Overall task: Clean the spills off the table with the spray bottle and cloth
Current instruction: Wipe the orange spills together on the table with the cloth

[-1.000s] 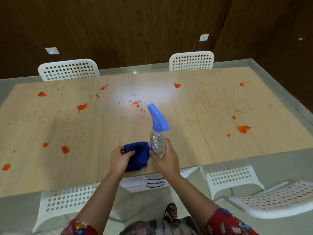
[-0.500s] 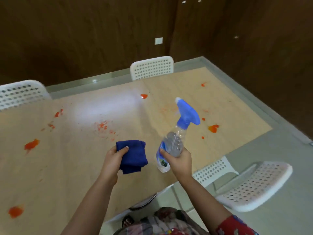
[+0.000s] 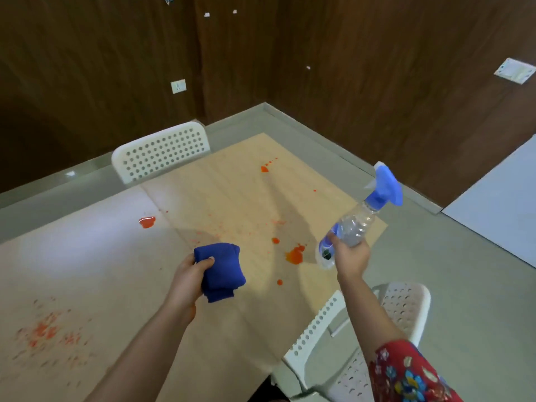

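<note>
My left hand [image 3: 190, 278] grips a folded dark blue cloth [image 3: 220, 271], held just above the light wooden table [image 3: 101, 271]. My right hand [image 3: 349, 255] holds a clear spray bottle [image 3: 352, 227] by its lower body, tilted so its blue trigger head [image 3: 384, 188] points up and to the right, over the table's right end. Orange spills mark the table: a large blot [image 3: 294, 255] between my hands, a patch [image 3: 147, 221] farther left, another [image 3: 264, 169] near the far edge, and smeared specks [image 3: 49, 333] at the near left.
A white perforated chair [image 3: 162, 150] stands at the table's far side. Another white chair [image 3: 356, 340] sits by the near right corner under my right arm. Dark wood-panelled walls meet in a corner behind; grey floor lies to the right.
The view has swung right toward the table's right end. My right hand lifted the spray bottle off the table and carried it right; the cloth came up in my left hand.
</note>
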